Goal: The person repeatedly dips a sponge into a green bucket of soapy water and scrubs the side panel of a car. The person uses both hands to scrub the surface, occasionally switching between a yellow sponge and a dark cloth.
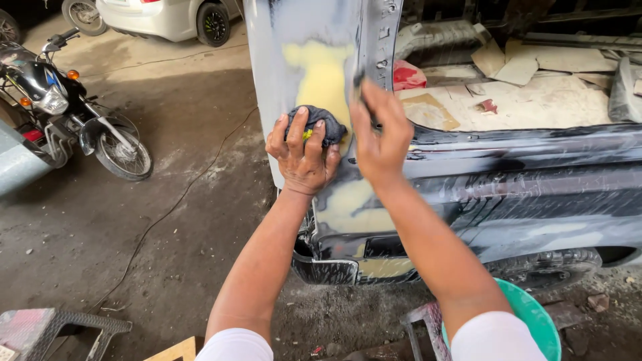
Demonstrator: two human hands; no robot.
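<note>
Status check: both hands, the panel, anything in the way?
Left hand presses dark cloth on car panel. Right hand rubs the yellow filler patch. Nothing blocking.

Dirt floor (pixel 100 227) (stool (pixel 47 329), green tub (pixel 538 321))

Car body panel (pixel 304 40): grey-blue, with pale yellow filler patches. Cloth (pixel 319 125): dark navy, a yellow-green fleck showing. Lower body (pixel 521 194): black, streaked whitish. Tub (pixel 535 317): green. Motorcycle (pixel 60 107): black, orange indicators. Parked car (pixel 160 17): white. Sleeves (pixel 498 337): white. Bag (pixel 406 75): red.
</note>
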